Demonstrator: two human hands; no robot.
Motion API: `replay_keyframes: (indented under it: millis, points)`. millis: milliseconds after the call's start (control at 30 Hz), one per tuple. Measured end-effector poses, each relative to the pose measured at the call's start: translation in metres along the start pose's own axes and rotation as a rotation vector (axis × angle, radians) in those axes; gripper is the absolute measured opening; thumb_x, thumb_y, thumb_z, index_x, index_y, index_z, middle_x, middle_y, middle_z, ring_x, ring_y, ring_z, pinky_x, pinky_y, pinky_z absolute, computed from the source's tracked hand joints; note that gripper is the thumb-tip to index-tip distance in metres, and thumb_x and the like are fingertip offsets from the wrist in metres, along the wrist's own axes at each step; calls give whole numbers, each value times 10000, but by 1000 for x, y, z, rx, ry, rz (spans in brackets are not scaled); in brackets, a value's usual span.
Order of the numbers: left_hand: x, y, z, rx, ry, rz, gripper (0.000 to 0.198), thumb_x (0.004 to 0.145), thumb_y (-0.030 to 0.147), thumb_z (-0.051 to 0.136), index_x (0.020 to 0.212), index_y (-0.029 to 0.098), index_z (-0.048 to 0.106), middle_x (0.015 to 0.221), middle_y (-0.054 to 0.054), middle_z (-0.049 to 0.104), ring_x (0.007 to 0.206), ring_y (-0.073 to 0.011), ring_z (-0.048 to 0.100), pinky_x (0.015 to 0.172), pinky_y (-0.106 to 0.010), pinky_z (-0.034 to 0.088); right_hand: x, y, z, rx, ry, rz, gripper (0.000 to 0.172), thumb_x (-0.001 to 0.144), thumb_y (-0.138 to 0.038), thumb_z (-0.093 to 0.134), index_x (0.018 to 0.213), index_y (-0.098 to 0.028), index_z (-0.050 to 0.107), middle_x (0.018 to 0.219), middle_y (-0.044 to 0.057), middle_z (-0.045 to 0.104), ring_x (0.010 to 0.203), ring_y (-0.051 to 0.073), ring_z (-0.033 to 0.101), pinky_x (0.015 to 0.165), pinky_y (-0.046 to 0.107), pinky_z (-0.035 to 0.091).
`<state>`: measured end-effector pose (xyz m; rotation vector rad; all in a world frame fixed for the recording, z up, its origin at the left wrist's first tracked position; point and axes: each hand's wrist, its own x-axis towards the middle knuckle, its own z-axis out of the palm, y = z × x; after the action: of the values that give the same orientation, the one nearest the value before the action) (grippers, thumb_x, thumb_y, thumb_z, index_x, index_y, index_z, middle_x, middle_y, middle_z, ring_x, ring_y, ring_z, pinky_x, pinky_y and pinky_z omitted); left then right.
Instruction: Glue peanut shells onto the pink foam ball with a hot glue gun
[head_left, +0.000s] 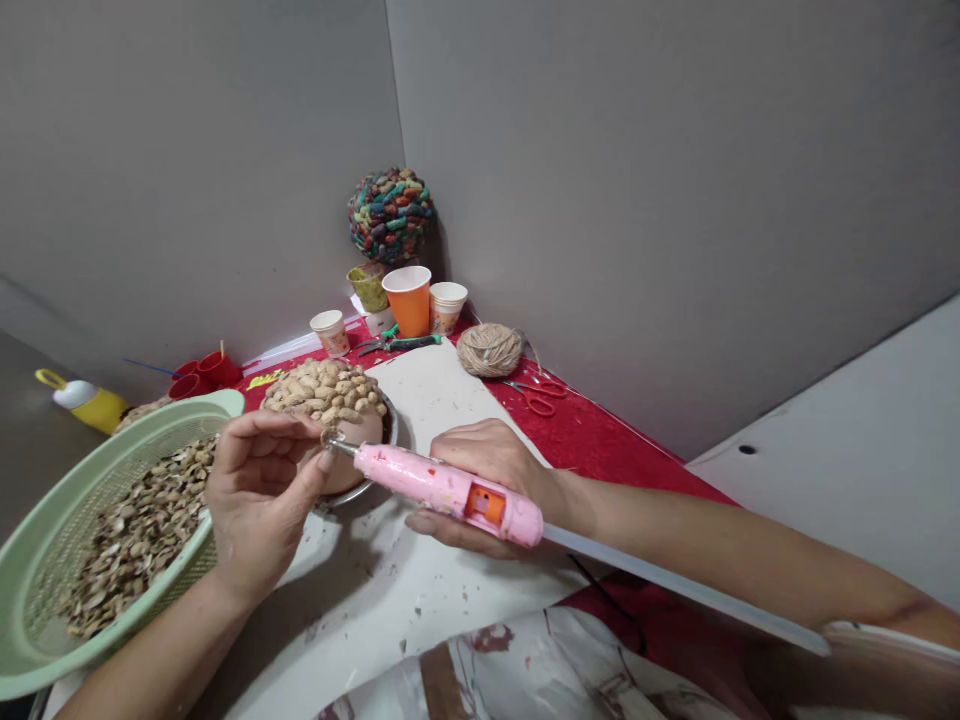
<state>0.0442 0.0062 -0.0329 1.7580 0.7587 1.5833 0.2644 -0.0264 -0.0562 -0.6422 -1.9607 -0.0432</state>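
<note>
My right hand (480, 470) grips a pink glue gun (442, 487), with a long glue stick (675, 590) running out of its back. The gun's metal tip touches a small peanut shell piece (328, 437) pinched between thumb and fingers of my left hand (259, 490). Just behind the left hand stands a ball covered with peanut shells (326, 395), resting in a metal bowl (375, 482).
A green plastic basket (45, 560) of peanut shells sits at the left. A white board (427, 400) lies on the red cloth (600, 440). Behind stand paper cups (409, 298), a coloured shell ball (390, 215), a twine ball (489, 350), red scissors (536, 397), pliers (394, 343) and red cups (202, 375).
</note>
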Motion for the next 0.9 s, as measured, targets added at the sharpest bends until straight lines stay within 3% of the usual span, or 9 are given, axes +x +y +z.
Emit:
replay_keyframes:
  millis: [333,533,900]
  points:
    - [-2,-2,1,-21,-51,31,359,782,24,776,1036,254,669,957,25,747,894,-82,715,834,-143,579,3,-1,-2,19,-27,4,405,980,-389,546,644,-176,466,543,-33,440,493,83,359,498,231,295]
    - [-1,-2,-4,-96,-85,9,331,812,67,771,1071,249,675,975,7,756,916,-107,723,848,-186,592,4,-1,-5,100,-52,52,406,978,-375,548,645,-177,424,564,-47,382,503,71,328,497,223,261]
    - [1,-1,-3,-94,-68,40,344,785,44,789,1043,244,678,934,21,767,875,-90,736,823,-157,600,3,-1,-6,255,-55,99,383,952,-358,584,662,-181,406,586,-59,371,509,66,306,505,216,264]
